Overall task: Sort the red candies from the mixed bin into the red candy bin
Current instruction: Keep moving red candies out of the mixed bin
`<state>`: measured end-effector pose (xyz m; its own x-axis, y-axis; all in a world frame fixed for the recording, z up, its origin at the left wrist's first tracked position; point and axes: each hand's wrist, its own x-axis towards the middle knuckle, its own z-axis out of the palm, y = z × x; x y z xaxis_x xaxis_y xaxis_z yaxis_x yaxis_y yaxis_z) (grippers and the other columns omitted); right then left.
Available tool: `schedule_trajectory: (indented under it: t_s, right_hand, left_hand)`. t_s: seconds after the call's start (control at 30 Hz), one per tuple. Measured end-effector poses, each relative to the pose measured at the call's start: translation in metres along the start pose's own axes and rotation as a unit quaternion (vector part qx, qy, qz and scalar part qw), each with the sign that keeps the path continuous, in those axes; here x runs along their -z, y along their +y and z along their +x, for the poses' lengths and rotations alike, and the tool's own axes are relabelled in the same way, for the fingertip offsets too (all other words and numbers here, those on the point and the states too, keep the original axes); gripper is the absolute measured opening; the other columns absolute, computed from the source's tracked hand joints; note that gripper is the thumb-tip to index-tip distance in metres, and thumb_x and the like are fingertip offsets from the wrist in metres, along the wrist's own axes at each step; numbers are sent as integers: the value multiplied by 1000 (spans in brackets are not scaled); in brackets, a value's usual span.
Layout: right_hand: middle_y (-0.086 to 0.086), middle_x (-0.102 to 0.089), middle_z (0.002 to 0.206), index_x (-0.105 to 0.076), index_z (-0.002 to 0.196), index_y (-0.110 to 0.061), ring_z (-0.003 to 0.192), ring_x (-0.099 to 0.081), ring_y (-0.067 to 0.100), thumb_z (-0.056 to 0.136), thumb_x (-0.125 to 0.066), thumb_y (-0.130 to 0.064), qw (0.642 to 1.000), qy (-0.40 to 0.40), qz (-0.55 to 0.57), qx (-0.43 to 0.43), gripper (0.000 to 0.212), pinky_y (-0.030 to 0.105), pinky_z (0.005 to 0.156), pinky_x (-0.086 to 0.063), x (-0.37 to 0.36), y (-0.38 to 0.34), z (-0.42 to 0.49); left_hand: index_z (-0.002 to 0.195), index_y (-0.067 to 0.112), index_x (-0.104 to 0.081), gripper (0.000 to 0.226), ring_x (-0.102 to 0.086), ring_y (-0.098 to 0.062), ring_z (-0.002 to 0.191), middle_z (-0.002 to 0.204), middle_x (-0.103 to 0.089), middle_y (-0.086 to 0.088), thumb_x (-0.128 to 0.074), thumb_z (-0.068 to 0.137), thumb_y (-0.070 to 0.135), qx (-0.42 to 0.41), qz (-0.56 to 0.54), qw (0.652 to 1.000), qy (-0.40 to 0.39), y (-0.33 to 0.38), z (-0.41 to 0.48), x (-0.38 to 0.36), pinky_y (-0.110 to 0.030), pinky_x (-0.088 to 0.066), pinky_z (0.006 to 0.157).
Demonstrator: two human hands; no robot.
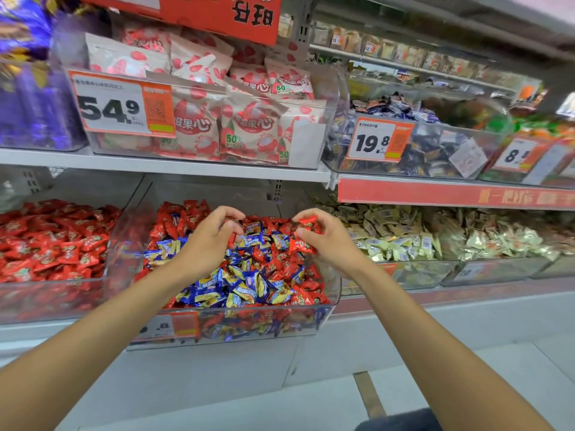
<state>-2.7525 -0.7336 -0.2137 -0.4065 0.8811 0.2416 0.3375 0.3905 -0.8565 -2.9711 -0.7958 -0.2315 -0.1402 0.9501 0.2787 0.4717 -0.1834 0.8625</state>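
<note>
— What is held in the mixed bin?
— Red candies are jumbled with blue-yellow ones.
— And the red bin?
— It is set just left, filled with red wrappers.

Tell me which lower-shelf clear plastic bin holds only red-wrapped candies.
The leftmost clear bin; the middle bin mixes red and blue, the right bin holds pale gold ones.

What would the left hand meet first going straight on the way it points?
The left hand would likely reach the blue and red candies heaped in the mixed bin; depth is unclear.
</note>
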Motion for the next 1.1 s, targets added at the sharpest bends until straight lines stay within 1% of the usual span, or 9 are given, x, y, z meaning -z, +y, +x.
schedule_trajectory:
  t_s: [0.1, 0.23, 0.37, 0.47, 0.53, 0.63, 0.87, 1.0, 1.1]
  right_hand:
    - [-10, -60, 97, -64, 97, -21, 83, -54, 2, 91, -61, -7, 999, 19, -15, 24, 15, 20, 79, -43, 19, -2, -3]
    - [-11, -61, 93, -64, 92, -23, 79, -54, -5, 91, -61, -5, 999, 27, -17, 27, 18, 14, 74, -42, 30, 3, -9]
    - [-11, -61, 88, -64, 89, -24, 70, -53, -8, 90, -62, -3, 999, 29, -3, 27, 21, 13, 69, -43, 37, 7, -14]
    - [-12, -61, 89, -64, 87, -26, 70, -53, -8, 90, -62, -4, 999, 24, -2, 27, 22, 13, 69, -43, 39, 6, -16]
    - [-11, -61, 89, -64, 88, -26, 70, -53, -6, 91, -62, -5, 999, 22, -5, 23, 21, 14, 69, -44, 38, 4, -16]
    - [-10, -61, 86, -66, 92, -20, 63, -52, -8, 90, -61, -4, 999, 26, -15, 21, 17, 10, 63, -41, 36, -2, -16]
    - [-9, -62, 85, -67, 97, -13, 60, -53, -9, 91, -61, -5, 999, 20, -27, 10, 12, 8, 60, -41, 27, -8, -15]
    - [-9, -63, 88, -65, 91, -23, 71, -55, -1, 91, -62, -7, 999, 6, -35, 13, 16, 17, 69, -46, 15, -15, -8]
    - [-2, -66, 87, -65, 87, -28, 75, -60, 22, 91, -63, -8, 999, -13, -41, 11, 21, 40, 72, -52, -4, -22, -2]
  left_hand:
    - [107, 21, -55, 28, -46, -13, 68, 96, -55, 0, -27, 104, 18, -29, 22, 996, -76, 4, 8, -20, -25, -37, 64]
    - [104, 11, -59, 39, -48, -17, 91, 100, -55, -7, -36, 99, 42, -41, 124, 971, -200, 2, 30, -59, -32, -37, 81]
    - [125, 36, -54, 38, -45, -21, 111, 115, -52, -2, -42, 94, 54, -37, 311, 903, -294, -12, 46, -83, -41, -38, 98]
    - [136, 37, -42, 38, -41, -23, 124, 128, -45, -2, -38, 99, 40, -37, 394, 852, -343, -18, 43, -86, -43, -34, 102]
    - [125, 29, -45, 28, -52, -21, 97, 117, -49, -3, -44, 98, 23, -53, 363, 864, -345, -17, 39, -82, -34, -39, 80]
    - [102, 23, -42, 17, -34, -17, 58, 80, -44, -3, -49, 95, 10, -40, 282, 906, -312, -19, 36, -74, -30, -29, 54]
    - [97, 19, -57, 8, -54, -14, 75, 97, -56, 7, -59, 93, 25, -61, 107, 981, -153, -2, 30, -37, -30, -42, 74]
    - [101, 11, -55, 10, -49, 6, 47, 79, -53, 6, -54, 96, 19, -63, 63, 994, -60, 16, 23, -12, -12, -36, 48]
    - [101, 13, -54, 8, -40, 0, 37, 65, -47, 9, -53, 96, 19, -50, 60, 995, -59, 17, 16, 8, -13, -31, 44]
